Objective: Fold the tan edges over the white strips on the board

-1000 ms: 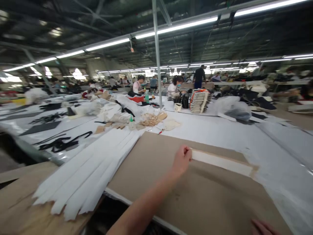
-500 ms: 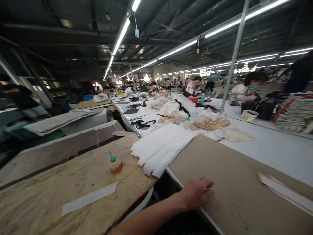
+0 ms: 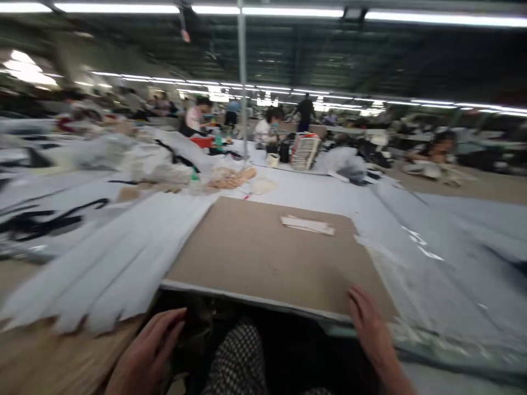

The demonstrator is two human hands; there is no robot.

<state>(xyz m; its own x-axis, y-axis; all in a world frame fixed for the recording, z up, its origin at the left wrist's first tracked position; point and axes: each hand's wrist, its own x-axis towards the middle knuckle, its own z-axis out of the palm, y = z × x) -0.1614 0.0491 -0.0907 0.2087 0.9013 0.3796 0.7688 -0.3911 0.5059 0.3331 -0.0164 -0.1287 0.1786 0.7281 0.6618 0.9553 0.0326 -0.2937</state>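
The hands are well apart and hold nothing that shows: the left hand (image 3: 144,354) hangs open below the bench (image 3: 49,362) edge, beside the houndstooth trousers (image 3: 236,365), and the right hand (image 3: 373,334) sits spread at the near right corner of a brown cardboard sheet (image 3: 251,258). Towards that sheet's far edge lies a small stack of pale strips (image 3: 308,224). To its left, a fan of long white notched strips (image 3: 111,263) lies overlapping, blurred by motion
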